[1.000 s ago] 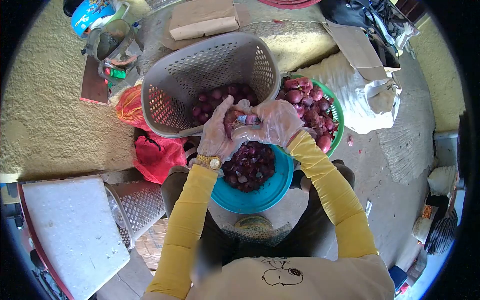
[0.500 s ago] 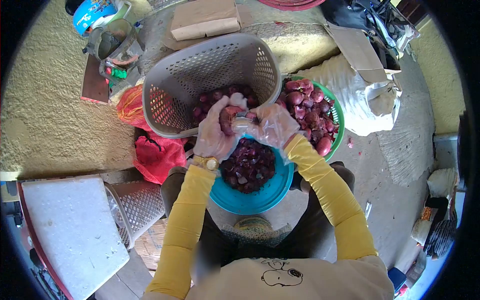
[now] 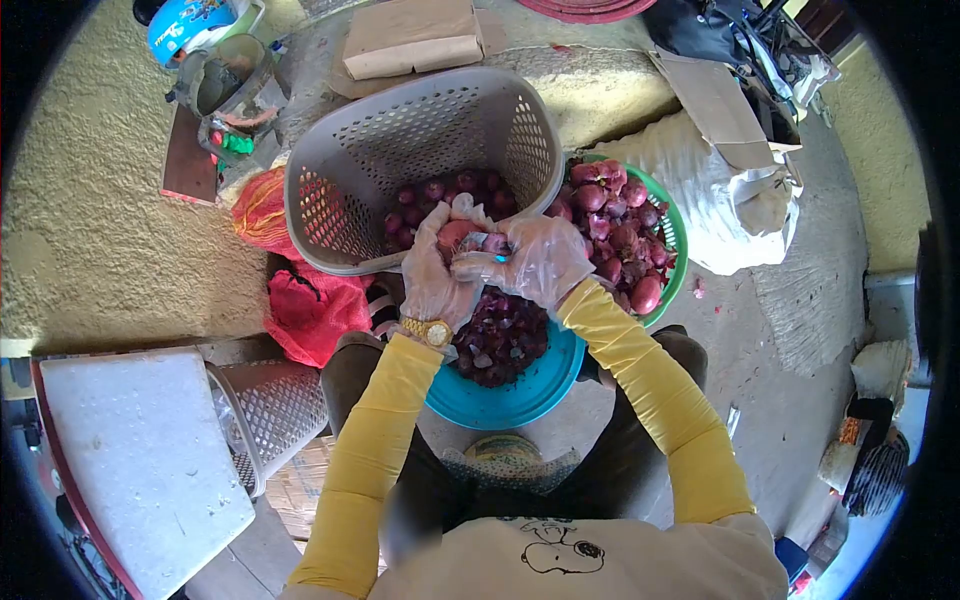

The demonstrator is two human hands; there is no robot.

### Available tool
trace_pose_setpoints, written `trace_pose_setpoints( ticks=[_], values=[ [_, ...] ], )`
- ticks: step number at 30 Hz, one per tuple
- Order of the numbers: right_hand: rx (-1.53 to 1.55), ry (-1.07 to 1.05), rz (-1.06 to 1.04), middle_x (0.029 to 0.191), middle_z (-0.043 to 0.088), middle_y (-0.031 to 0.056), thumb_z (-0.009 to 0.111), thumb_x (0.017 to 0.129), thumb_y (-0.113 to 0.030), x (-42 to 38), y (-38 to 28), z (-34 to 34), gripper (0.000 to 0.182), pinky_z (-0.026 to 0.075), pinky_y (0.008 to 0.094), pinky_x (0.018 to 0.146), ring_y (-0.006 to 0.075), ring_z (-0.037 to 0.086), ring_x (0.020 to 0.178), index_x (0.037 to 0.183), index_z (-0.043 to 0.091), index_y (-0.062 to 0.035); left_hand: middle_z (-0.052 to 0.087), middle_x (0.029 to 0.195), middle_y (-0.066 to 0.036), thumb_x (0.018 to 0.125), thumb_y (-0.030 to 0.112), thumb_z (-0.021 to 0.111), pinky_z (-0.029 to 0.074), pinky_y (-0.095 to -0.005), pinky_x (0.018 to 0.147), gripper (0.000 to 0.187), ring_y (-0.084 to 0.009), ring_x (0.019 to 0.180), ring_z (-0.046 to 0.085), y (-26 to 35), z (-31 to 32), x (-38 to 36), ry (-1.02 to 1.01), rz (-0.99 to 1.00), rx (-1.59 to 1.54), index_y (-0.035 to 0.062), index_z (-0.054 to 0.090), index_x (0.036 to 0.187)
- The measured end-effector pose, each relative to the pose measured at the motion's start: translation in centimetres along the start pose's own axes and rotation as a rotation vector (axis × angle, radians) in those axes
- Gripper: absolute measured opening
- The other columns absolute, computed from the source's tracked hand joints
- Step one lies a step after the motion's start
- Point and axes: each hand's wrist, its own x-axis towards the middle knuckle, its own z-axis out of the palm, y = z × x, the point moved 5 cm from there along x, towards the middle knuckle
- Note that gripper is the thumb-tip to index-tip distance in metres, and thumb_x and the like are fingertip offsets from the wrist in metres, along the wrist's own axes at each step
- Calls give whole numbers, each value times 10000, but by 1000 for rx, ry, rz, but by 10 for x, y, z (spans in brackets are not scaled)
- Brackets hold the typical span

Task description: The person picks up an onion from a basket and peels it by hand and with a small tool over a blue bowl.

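In a clear plastic glove, my left hand (image 3: 437, 270) is closed around a reddish onion (image 3: 456, 237). My right hand (image 3: 545, 255), gloved the same way, presses up against it with curled fingers. A small blue bit shows at those fingertips; what they grip is too small to name. Both hands are above a turquoise basin (image 3: 505, 405) that holds dark onion skins (image 3: 497, 340). Beyond them, a grey-brown perforated basket (image 3: 400, 110) lies tipped with purple onions (image 3: 465, 185) inside. To the right, a green basket (image 3: 680, 240) is heaped with onions and loose peel (image 3: 625, 225).
A red mesh sack (image 3: 315, 315) lies left of the basin. Further left are a white foam lid (image 3: 145, 470) and another perforated basket (image 3: 275, 410). A white sack (image 3: 700, 200) and a cardboard piece (image 3: 715, 105) stand at upper right. Another cardboard box (image 3: 410, 40) sits behind the large basket.
Both hands have shifted slightly, with the right hand turning lower and its fingers curling closer to the left. The onion stays in the left hand.
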Motion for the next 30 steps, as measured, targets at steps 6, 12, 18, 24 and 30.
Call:
trace_pose_setpoints(
  ticks=[6,12,18,24,30],
  values=[
    [258,-33,126,743,696,223,585,772,-853,-1,8,15,774,564,484,703,408,708,762,836,765,-103,674,1026,-103,1012,237,594,532,-393,934,270,-256,984,635,7,-3,1,97,126,-92,-7,638,1120],
    [-64,-93,-64,694,678,179,718,740,-768,8,14,-8,717,546,453,681,380,701,722,879,750,-65,683,1041,-117,989,220,638,544,-438,923,263,-285,1008,640,9,14,-3,28,1,207,-2,652,1129],
    [-25,34,-44,721,693,159,704,717,-798,-1,3,-8,720,557,444,675,377,703,731,933,766,-113,689,1030,-84,996,227,633,544,-427,924,209,-250,971,646,-2,-9,9,-38,-16,-85,43,654,1093],
    [366,-39,65,768,715,161,736,776,-707,-3,2,23,619,545,438,686,364,695,713,985,777,-126,674,1005,-72,1010,265,613,543,-421,913,217,-258,962,633,1,-12,1,83,148,-145,65,653,1085],
    [217,-209,82,707,690,178,750,769,-706,8,11,-7,635,539,426,676,351,692,689,799,742,-72,673,1027,-115,1009,301,620,536,-422,937,297,-261,992,630,8,12,2,-117,-74,76,24,656,1111]
  ],
)
